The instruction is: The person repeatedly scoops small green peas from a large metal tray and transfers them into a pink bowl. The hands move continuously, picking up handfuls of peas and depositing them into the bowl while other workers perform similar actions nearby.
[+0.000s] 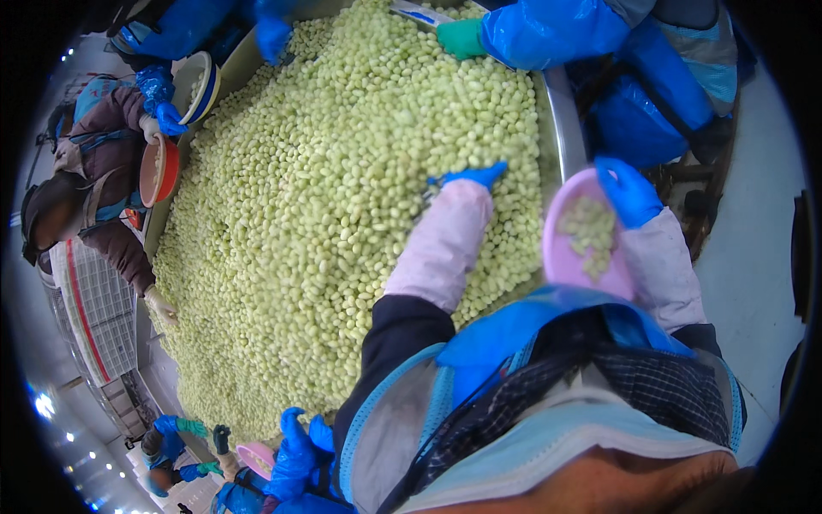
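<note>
A heap of pale green, grape-like fruits [308, 193] fills a large metal-edged sorting table. My left hand [472, 177], in a blue glove with a pale sleeve cover, reaches into the heap with its fingers spread; part of it is hidden, and whether it holds any fruit cannot be told. At the right, beyond the table's edge, my right hand [629, 193], also blue-gloved, grips the rim of a pink plastic bowl [555, 238]. Several green fruits [587, 231] lie in that tilted bowl, close to my blue apron.
The table's metal rim [565, 122] runs beside the heap. A co-worker's green glove [461, 38] touches the fruit at the top. Across the table another co-worker [106, 148] holds a red bowl [159, 170], near a blue-and-white bowl [209, 87]. More co-workers stand at the lower left.
</note>
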### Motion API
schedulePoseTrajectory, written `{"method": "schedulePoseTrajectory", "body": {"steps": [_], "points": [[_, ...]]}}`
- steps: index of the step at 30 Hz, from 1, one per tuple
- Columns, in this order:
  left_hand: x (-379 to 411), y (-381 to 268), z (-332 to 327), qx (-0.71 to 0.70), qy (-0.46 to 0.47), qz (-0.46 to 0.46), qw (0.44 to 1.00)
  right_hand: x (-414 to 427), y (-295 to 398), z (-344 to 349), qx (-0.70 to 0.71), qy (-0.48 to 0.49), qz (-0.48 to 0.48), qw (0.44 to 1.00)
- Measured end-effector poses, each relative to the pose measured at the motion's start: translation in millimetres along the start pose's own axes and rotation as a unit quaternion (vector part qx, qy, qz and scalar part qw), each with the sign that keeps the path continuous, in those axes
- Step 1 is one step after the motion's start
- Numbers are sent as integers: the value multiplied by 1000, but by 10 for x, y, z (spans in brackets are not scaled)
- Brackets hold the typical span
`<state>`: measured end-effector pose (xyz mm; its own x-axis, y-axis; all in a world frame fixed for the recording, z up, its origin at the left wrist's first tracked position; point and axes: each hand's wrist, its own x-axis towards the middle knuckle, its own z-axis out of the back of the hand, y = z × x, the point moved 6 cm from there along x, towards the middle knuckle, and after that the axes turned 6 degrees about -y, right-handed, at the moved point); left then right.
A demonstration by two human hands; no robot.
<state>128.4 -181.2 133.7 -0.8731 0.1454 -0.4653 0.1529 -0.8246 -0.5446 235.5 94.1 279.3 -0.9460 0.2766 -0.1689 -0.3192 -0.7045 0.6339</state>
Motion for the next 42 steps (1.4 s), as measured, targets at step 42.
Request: {"method": "schedulePoseTrajectory", "body": {"steps": [42], "points": [[734,1160,874,-515,-83,47,852,82,82,64,-33,21,-10,999]]}}
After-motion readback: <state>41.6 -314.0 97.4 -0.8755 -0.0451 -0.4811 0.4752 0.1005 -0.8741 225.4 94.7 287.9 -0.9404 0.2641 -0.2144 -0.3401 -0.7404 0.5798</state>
